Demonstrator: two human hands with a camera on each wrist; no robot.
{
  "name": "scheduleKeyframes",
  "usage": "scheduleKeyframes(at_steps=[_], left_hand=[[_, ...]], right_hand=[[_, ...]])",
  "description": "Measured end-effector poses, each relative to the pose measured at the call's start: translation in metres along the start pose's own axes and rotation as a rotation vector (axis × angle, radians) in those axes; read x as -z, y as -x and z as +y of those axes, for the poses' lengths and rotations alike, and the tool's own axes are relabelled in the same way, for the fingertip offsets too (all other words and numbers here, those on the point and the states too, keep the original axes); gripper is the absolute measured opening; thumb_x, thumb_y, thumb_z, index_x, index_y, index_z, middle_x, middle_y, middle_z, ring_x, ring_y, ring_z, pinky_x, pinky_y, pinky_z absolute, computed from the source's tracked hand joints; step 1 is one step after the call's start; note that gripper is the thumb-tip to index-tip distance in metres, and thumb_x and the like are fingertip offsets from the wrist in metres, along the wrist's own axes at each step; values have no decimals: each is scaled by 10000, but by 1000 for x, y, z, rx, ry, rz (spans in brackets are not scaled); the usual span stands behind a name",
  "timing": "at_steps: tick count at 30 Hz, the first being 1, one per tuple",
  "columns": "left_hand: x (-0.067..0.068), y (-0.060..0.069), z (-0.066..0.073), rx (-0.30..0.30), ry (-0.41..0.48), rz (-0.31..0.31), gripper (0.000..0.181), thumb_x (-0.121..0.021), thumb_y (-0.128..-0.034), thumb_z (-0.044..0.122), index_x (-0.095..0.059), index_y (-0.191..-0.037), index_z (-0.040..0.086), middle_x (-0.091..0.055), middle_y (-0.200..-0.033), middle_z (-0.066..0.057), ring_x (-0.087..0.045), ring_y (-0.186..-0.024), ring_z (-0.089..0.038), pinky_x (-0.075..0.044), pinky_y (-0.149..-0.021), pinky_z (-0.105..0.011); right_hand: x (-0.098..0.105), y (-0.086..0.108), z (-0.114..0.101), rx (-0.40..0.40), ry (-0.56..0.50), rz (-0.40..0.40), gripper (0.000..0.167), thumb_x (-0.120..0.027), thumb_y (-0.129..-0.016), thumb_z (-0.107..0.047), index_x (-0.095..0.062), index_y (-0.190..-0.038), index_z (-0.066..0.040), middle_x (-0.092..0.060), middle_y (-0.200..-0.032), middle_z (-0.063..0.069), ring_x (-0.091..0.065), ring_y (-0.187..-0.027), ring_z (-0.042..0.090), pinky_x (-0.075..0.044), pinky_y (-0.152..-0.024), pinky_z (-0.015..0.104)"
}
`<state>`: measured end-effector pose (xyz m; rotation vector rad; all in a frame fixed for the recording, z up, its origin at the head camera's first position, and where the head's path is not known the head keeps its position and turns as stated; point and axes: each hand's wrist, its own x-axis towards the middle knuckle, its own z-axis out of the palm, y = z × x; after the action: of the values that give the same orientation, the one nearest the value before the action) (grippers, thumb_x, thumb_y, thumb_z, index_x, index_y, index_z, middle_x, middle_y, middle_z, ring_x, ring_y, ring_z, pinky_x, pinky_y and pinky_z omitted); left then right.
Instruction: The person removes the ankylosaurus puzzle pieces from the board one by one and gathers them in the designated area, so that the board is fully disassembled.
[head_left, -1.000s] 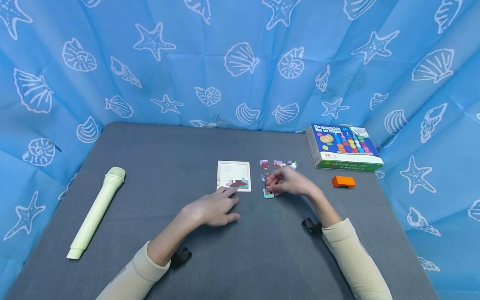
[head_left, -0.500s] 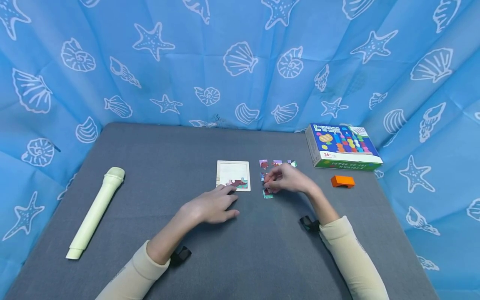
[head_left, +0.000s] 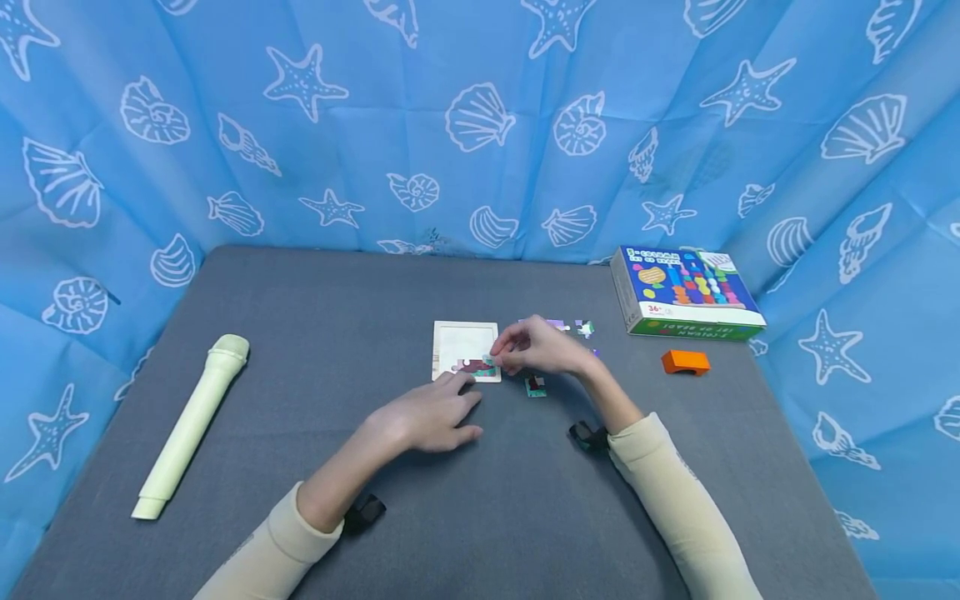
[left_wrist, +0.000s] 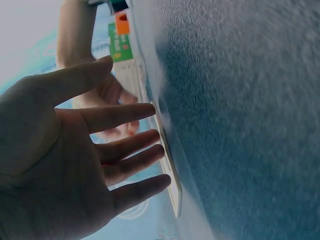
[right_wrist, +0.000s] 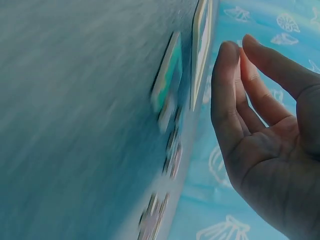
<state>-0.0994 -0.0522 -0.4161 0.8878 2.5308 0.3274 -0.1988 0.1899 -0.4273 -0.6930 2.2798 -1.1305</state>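
Observation:
A light wooden puzzle tray (head_left: pixel 457 337) lies on the grey table, with a few joined teal and dark red pieces (head_left: pixel 474 367) along its bottom edge. My left hand (head_left: pixel 431 414) has its fingers spread, the fingertips touching the tray's near edge. At the tray's right side is my right hand (head_left: pixel 540 346), thumb and forefinger pinching what seems to be a small puzzle piece, almost wholly hidden by the fingertips. Below that hand lies a teal and dark red puzzle piece (head_left: pixel 536 387). Behind it are more loose pieces (head_left: pixel 585 328), partly covered.
A blue and green toy box (head_left: pixel 690 292) sits at the back right, with an orange arched block (head_left: pixel 686 363) in front of it. On the left lies a pale green toy microphone (head_left: pixel 195 425). A blue shell-print curtain (head_left: pixel 420 150) hangs behind the table.
My right hand has moved left, from the loose pieces to the tray's right edge. The teal and dark red piece beneath it is now uncovered. My left hand stays nearly still.

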Motion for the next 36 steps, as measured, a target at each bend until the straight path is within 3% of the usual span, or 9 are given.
scheduleKeyframes(at_steps=[10,17,26,36], left_hand=[[-3,-5,12,-16,-54,-56,686,-561,-1123,487,-441,-1662,81,-228,-1821,-153,-223,-1701,-330,-264,-1379,-468],[-7,-8,14,-4,-72,-70,700,-565,-1117,503,-436,-1667,90,-216,-1826,-151,-206,-1708,-317,-235,-1390,-454],[-7,-8,13,-17,-65,-38,665,-601,-1105,473,-492,-1631,79,-273,-1805,-156,-241,-1695,-321,-309,-1360,-474],[-7,-8,11,-10,-41,-35,650,-603,-1107,465,-496,-1630,96,-271,-1809,-131,-243,-1690,-317,-388,-1314,-504]], right_hand=[[-12,-37,-16,64,47,-94,155,-718,-1040,-94,-801,-1110,16,-816,-999,172,-736,-834,177,-593,-743,279],[-19,-51,-17,29,99,-123,137,-735,-1017,-74,-817,-1076,19,-825,-936,156,-768,-809,171,-612,-746,239],[-23,-55,-15,2,136,-115,90,-794,-979,-97,-809,-1021,-20,-741,-822,33,-646,-718,67,-543,-685,208],[-22,-44,-20,46,61,-95,69,-760,-1004,-63,-793,-1023,-5,-794,-916,129,-720,-798,170,-584,-730,250]])
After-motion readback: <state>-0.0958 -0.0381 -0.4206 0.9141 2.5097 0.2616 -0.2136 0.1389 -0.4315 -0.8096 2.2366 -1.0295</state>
